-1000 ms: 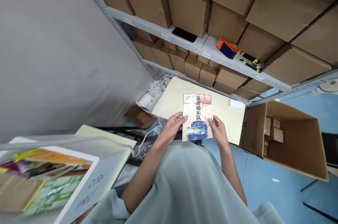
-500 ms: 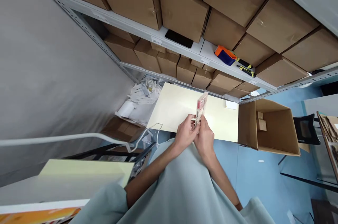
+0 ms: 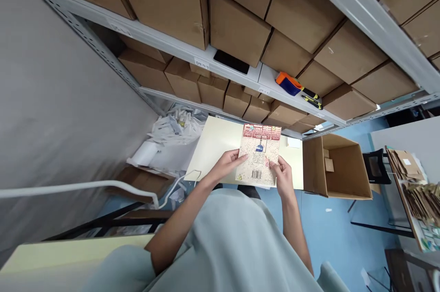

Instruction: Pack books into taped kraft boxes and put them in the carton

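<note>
A flat, pinkish printed booklet or packet (image 3: 252,163) faces me, with red lettering along its top, a small blue picture in the middle and a barcode near the bottom. My left hand (image 3: 228,163) grips its left edge, thumb on the face and fingers behind. On the right edge, my right hand (image 3: 283,175) holds it the same way. The booklet is above a pale yellow tabletop (image 3: 209,154). A small white box (image 3: 293,142) lies on that tabletop, to the right of the booklet.
Brown cartons (image 3: 237,26) fill the shelves ahead. On the shelf edge lie a black phone-like slab (image 3: 231,62), an orange and blue tape dispenser (image 3: 288,83) and cutters (image 3: 312,101). An open carton (image 3: 343,168) stands right; white bags (image 3: 177,129) pile up left. A white cable (image 3: 113,185) crosses the left side.
The booklet has turned from nearly edge-on to flat toward me. My hands have moved apart, from close together at its lower end to its opposite side edges. The view has shifted slightly.
</note>
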A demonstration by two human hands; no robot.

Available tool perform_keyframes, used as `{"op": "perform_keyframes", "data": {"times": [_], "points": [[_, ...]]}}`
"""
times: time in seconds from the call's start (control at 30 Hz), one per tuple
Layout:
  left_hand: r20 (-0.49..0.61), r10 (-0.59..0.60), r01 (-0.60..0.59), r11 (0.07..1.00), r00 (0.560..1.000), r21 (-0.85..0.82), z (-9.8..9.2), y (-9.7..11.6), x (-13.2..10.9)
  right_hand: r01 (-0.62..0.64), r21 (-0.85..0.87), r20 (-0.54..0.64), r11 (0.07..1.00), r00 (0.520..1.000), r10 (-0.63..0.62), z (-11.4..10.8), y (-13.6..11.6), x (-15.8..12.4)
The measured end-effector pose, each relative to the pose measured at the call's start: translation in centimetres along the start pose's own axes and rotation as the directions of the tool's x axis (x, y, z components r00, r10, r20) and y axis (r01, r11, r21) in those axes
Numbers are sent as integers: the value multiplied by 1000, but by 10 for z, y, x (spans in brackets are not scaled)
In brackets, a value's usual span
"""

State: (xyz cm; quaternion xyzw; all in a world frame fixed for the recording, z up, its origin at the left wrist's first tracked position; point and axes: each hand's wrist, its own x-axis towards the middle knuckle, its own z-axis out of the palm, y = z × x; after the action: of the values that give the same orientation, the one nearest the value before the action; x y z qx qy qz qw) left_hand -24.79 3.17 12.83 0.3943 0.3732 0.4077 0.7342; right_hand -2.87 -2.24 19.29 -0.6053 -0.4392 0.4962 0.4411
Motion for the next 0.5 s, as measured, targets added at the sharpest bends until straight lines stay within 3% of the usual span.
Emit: {"op": "perform_keyframes", "data": {"times": [0.27,0.43,0.5], "points": [[-129,118,-112,992,985,55,18,18,-1,76,-3,9,997,997,-76,-5,3,26],[-268,133,-116,990,954,79,23,13,0,131,-112,-145,985,978,-147,4,21,31],[-344,143,-114,988,928,106,26,11,1,133,-90,-84,987,986,-141,13,25,28]]}}
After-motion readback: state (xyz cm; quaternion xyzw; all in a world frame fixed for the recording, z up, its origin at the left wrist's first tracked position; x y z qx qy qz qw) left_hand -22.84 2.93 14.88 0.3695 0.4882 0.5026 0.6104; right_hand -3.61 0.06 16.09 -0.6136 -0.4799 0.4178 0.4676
